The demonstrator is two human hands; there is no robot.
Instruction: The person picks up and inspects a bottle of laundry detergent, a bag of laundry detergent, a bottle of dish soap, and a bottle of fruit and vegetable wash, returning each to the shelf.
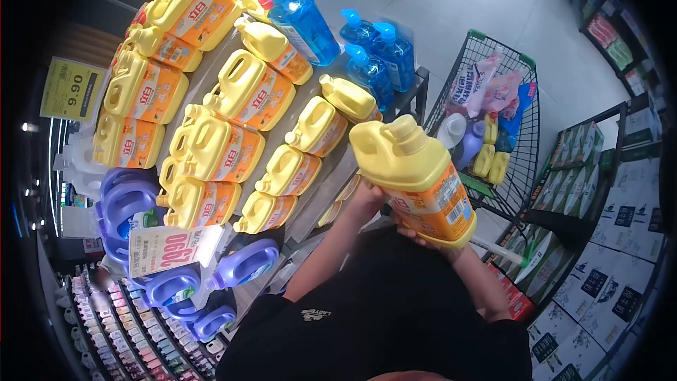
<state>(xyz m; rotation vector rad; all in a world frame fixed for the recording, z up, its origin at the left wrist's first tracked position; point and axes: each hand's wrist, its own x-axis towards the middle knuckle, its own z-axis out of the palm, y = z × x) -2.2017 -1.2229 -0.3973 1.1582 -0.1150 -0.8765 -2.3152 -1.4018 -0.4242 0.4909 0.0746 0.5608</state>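
Observation:
A large yellow detergent jug (416,169) with an orange label and a barcode is held in front of my chest, tilted. My right hand (417,237) supports it from below, the fingers wrapped round its lower edge. At the jug's left side is my left hand (367,202), gripping it; most of those fingers are hidden behind the jug. Close by on the left, similar yellow jugs (255,92) fill a stepped display in rows. Blue pump bottles (303,25) stand at the display's far end.
A wire shopping cart (527,120) with bags, purple and white bottles and small yellow bottles stands ahead to the right. Purple jugs (247,262) and price signs (173,248) are at left. Stacked white cartons (620,212) line the right side.

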